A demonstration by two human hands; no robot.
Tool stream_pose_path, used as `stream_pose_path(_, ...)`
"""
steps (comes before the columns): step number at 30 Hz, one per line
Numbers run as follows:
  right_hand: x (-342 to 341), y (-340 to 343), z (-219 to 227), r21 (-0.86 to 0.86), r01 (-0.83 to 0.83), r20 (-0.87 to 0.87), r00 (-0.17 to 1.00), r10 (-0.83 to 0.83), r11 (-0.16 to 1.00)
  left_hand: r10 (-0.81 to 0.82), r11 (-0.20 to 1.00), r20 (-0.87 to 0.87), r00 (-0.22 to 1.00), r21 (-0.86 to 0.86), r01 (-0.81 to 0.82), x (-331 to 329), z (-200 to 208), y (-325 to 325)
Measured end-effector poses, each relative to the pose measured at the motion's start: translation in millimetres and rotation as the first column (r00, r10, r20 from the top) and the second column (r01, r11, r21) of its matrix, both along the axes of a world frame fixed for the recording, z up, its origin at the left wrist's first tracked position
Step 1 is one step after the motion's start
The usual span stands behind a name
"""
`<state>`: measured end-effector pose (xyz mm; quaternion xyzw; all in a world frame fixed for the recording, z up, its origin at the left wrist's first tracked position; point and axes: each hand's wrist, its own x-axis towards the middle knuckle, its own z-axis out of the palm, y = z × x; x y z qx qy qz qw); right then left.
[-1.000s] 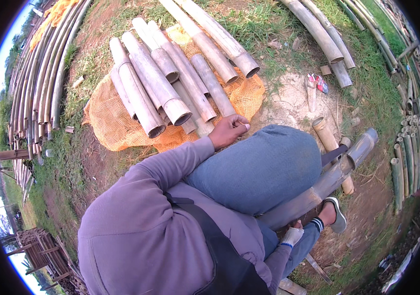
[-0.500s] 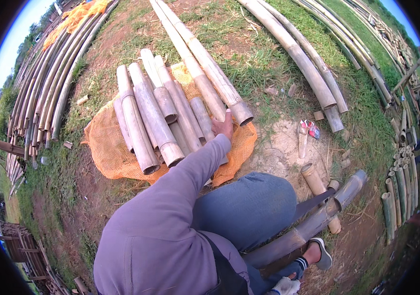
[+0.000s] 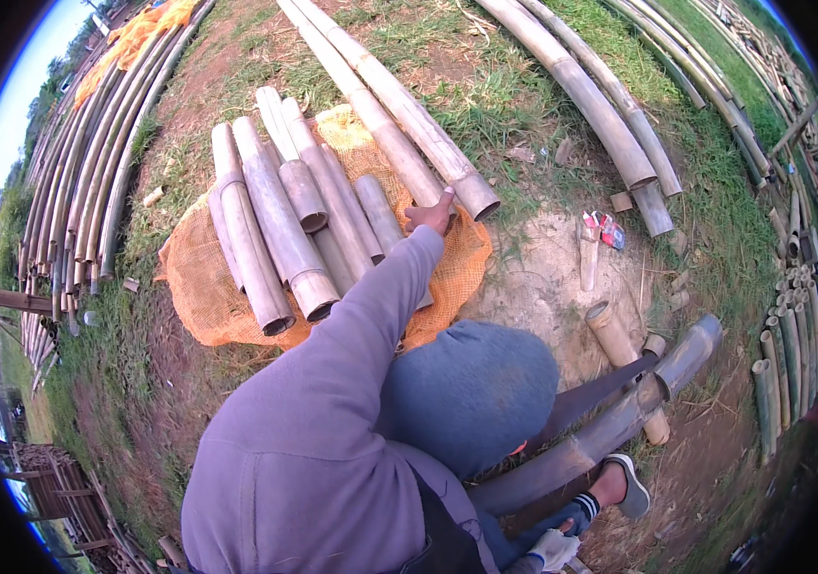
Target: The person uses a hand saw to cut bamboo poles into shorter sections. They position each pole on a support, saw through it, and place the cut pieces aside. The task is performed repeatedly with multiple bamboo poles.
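My left hand (image 3: 432, 215) reaches out and is closed around the near end of the inner of two long bamboo poles (image 3: 371, 110), which lie side by side. The outer pole (image 3: 474, 196) shows its hollow cut end next to my thumb. Left of the hand, several short bamboo pieces (image 3: 294, 253) lie side by side on an orange mesh sheet (image 3: 200, 287); a short grey piece (image 3: 378, 210) is nearest. My right hand (image 3: 554, 548), in a white glove, is low by my lower leg. Its fingers are mostly hidden.
A thick bamboo length (image 3: 610, 430) slants beside my bent knee, with a dark long blade (image 3: 591, 402) along it and a short bamboo piece (image 3: 615, 335) crossing beneath. Sawdust (image 3: 533, 287) covers the ground. Long poles (image 3: 127, 143) are stacked at left, and cut tubes (image 3: 792, 364) at right.
My left hand has shifted up and away from beside the short grey piece onto the inner pole's end. My knee has moved slightly left, and the gloved right hand shows more.
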<state>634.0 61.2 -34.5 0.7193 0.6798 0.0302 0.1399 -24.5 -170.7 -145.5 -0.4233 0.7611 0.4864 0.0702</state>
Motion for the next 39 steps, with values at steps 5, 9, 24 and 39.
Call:
stream_pose_path(5,29,8,-23,0.078,-0.017,0.075,0.997,0.011,0.997,-0.463,0.847,-0.545,0.699,-0.505,0.167,15,26,41)
stream_pose_path(9,20,10,-21,0.102,-0.034,0.095,0.995,0.024,0.994,-0.889,0.436,-0.447,0.101,-0.756,0.489,-7,91,87)
stream_pose_path(24,-29,12,29,-0.065,0.015,0.108,0.994,-0.008,0.998,-0.567,-0.628,0.751,-0.339,-0.128,0.767,-41,131,89)
stream_pose_path(39,17,21,-28,0.081,-0.049,0.119,0.992,0.039,0.996,-0.897,0.294,-0.205,0.392,0.386,0.875,-101,88,316)
